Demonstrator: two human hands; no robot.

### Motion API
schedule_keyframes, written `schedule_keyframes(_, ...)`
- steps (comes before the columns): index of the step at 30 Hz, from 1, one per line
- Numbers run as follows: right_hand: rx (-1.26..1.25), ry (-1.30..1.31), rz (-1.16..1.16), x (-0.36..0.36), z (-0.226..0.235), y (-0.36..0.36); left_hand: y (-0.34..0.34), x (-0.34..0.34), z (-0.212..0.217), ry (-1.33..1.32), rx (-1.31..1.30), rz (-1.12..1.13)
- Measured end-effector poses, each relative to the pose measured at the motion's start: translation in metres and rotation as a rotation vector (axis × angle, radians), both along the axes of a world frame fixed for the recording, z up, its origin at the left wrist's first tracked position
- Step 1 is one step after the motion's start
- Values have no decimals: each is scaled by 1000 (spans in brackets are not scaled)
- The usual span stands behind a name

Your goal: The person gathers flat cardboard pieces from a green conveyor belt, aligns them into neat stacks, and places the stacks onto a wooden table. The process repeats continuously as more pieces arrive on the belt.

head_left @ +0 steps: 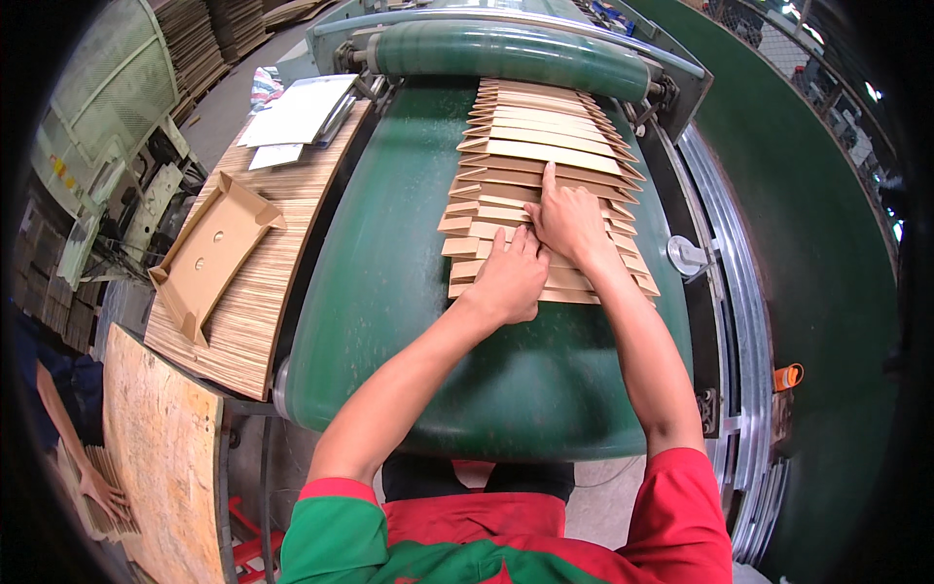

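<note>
Overlapping folded cardboard pieces [545,204] lie in a long row on the green conveyor belt [389,292], their angled flaps sticking out at both sides. On the near part of the row rests my left hand [510,279], its fingers extended over the cardboard edges. Just ahead and to the right, my right hand [570,216] presses on the row. Its index finger points forward and its thumb is apart, while the other fingers are bent and partly hidden. Neither hand visibly grips a piece. The row's far end reaches under the green roller [511,58].
A wood-grain side table [282,253] at left holds an open cardboard tray [216,248] and white sheets [297,112]. A plywood board [161,448] stands at lower left, beside another person's hand [102,494] on stacked cardboard. Metal rails [725,263] line the belt's right side.
</note>
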State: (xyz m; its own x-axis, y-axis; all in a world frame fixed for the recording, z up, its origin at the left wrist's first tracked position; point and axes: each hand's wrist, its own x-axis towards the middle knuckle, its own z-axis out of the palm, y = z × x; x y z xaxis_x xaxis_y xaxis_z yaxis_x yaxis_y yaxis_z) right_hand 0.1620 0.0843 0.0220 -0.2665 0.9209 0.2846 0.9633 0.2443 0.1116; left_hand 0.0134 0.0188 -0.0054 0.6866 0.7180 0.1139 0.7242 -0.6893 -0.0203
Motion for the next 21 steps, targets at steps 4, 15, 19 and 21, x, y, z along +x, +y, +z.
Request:
schedule_keyframes(4, 73, -13, 31, 0, -9, -14, -18, -3, 0, -35, 23, -8)
schedule_keyframes(15, 82, 32, 51, -2, -16, -49, -50, -7, -5, -22, 17, 13)
schedule_keyframes(19, 35, 33, 61, 1, -6, -46, -50, -7, -9, -46, 21, 11)
schedule_keyframes(21, 171, 16, 150, 6, 2, -38, -50, -7, -10, -59, 38, 8)
